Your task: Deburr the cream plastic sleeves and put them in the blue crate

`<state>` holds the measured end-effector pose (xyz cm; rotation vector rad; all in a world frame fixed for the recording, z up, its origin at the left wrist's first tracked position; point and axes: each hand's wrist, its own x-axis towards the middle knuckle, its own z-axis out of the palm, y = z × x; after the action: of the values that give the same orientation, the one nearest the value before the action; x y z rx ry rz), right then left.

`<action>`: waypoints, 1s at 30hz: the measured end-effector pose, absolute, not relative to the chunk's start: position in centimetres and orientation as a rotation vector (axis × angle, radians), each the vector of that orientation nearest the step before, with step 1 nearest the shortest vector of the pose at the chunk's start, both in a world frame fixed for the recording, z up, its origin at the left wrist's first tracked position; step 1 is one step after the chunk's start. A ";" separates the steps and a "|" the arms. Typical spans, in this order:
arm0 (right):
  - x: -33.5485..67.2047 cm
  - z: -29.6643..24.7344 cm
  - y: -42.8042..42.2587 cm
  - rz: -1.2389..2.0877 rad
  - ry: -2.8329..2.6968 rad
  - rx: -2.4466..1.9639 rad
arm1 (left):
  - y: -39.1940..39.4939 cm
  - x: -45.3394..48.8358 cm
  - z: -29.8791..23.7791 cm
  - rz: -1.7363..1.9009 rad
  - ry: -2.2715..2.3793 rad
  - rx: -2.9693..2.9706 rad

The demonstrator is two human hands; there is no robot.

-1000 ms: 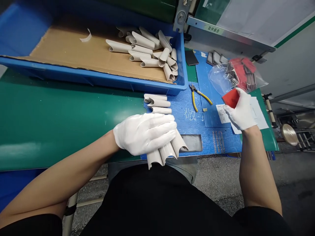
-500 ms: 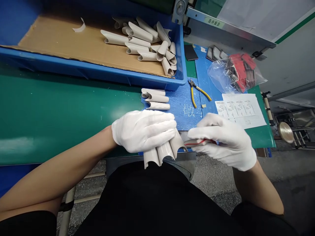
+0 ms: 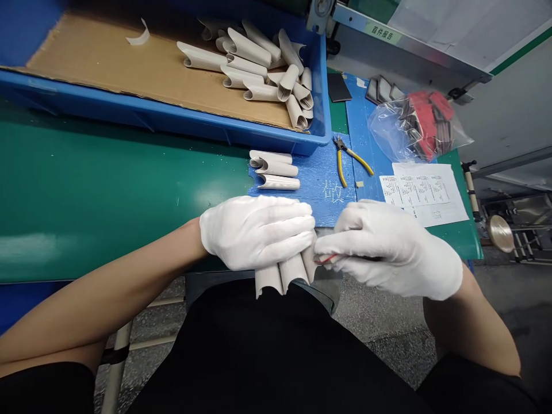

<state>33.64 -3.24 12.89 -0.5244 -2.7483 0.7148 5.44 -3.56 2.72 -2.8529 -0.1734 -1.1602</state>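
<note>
My left hand, in a white glove, lies flat with fingers stretched across several glossy off-white curved pieces, pressing on them side by side. Their scooped ends stick out past the table's front edge towards me. My right hand, also gloved, is closed around a small grey-and-red pad, mostly hidden by the fingers. The pad is at the rightmost piece's end and seems to touch it. Just beyond my left hand, three similar off-white pieces lie in a short stack of rows on the blue surface.
A blue bin lined with cardboard holds a heap of off-white pieces at the back. Yellow-handled cutters, a printed paper sheet, a clear bag of red and grey pads and a dark flat pad lie to the right.
My right hand has moved left with the pad, from beside the rightmost piece up against its end. My left hand stays flat on the pieces. The whole view has shifted slightly.
</note>
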 end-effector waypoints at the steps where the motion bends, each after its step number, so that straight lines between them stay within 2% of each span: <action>1: 33.6 12.9 -3.2 0.695 -2.738 -0.532 | -3.6 5.5 2.8 -1.172 -0.172 -2.852; 12: 33.9 13.1 -3.2 0.730 -2.745 -0.548 | -4.0 5.7 2.8 -1.057 -0.165 -2.787; 25: 34.0 13.0 -3.1 0.814 -2.793 -0.457 | -4.0 6.2 3.4 -1.175 -0.122 -2.859; 30: 33.7 13.1 -3.2 0.675 -2.722 -0.519 | -3.9 6.3 3.5 -1.142 -0.156 -2.750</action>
<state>33.73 -3.16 13.09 -0.5185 -2.7220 0.6750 6.26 -3.91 3.47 -2.7499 -0.1564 -1.1417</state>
